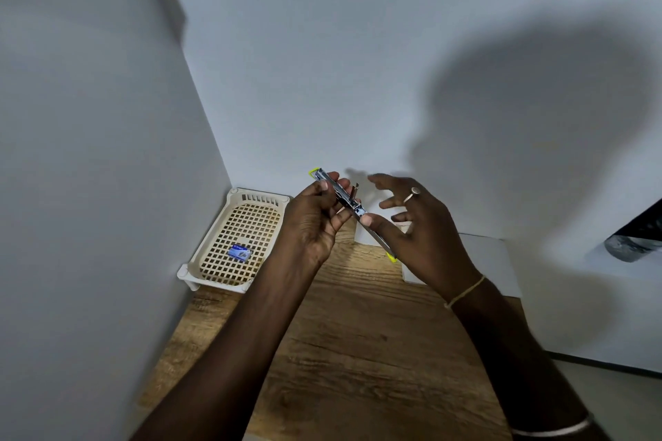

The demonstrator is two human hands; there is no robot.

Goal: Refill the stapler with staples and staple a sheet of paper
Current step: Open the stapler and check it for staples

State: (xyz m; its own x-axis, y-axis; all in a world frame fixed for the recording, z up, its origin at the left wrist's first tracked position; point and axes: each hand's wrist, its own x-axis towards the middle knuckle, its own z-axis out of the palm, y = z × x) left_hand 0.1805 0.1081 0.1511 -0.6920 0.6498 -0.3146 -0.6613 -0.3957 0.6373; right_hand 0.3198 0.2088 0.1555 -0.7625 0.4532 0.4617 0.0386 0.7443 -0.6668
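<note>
A metal stapler (pixel 349 206) with yellow-green ends is opened out long and held in the air above the table. My left hand (pixel 315 222) grips its far half, thumb on top and fingers curled beneath. My right hand (pixel 412 229) presses its thumb on the middle of the stapler, and its other fingers are spread and straight. A small blue staple box (pixel 240 251) lies in the cream basket (pixel 211 247) at the left. White paper (pixel 483 261) lies on the table behind my right hand, partly hidden.
The wooden table (pixel 358 351) stands in a corner between a white wall on the left and one behind. A dark object (pixel 634 240) sits on a white surface at the far right.
</note>
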